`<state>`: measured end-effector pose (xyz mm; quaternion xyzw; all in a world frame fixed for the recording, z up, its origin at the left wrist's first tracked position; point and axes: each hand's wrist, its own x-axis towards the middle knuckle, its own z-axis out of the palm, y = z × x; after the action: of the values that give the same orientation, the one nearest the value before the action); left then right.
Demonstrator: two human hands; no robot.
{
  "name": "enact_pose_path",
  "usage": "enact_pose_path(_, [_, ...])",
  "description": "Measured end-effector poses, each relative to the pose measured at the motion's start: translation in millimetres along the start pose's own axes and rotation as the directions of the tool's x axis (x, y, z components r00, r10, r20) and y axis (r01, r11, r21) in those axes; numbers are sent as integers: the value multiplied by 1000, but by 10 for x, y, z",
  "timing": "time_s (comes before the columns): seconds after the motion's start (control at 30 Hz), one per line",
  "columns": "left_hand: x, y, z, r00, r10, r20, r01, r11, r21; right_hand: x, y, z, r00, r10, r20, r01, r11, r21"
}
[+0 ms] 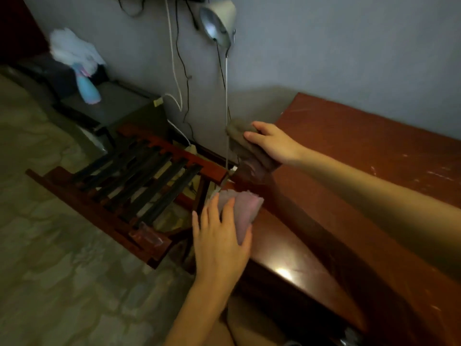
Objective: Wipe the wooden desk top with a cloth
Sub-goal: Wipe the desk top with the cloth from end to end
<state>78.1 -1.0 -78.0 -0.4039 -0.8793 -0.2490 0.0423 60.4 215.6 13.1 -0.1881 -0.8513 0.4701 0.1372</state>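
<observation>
The near cloth (245,211) and far cloth (238,131) lie on the desk's (361,146) left end, with the lamp (218,21) beside the far one. A slatted rack (139,176) stands left of the desk.

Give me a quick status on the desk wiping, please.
Left hand flat on pink cloth, near corner of desk. Right hand presses brown cloth at far corner. Lamp stem close by.

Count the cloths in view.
2: a pink cloth under the left hand at the desk's near edge, a brown cloth under the right hand by its far corner. Blurred white thing far left: unclear.
</observation>
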Motion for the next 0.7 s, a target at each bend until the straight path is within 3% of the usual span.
enact_pose_path(0.17, [-60, -7, -291, 977, -186, -103, 167, 972, -164, -677, -112, -301, 992, -126, 14, 126, 991, 41])
enact_pose_path(0.23, [-162, -44, -486, 939, -298, -170, 241, 926, -290, -937, -141, -419, 992, -129, 1, 128, 988, 87])
enact_pose_path(0.3, [-303, -72, -629, 899, -359, -252, 280, 912, -300, -1127, -144, -476, 992, -125, 3, 124, 986, 108])
enact_pose_path(0.47, [-606, -162, -753, 865, -337, -373, 258, 934, -247, -1352, -189, -288, 989, -134, 63, 121, 975, 188])
enact_pose_path(0.7, [-781, -337, -579, 862, -341, -375, 294, 939, -178, -981, -21, 669, 985, -100, 139, 108, 993, -53])
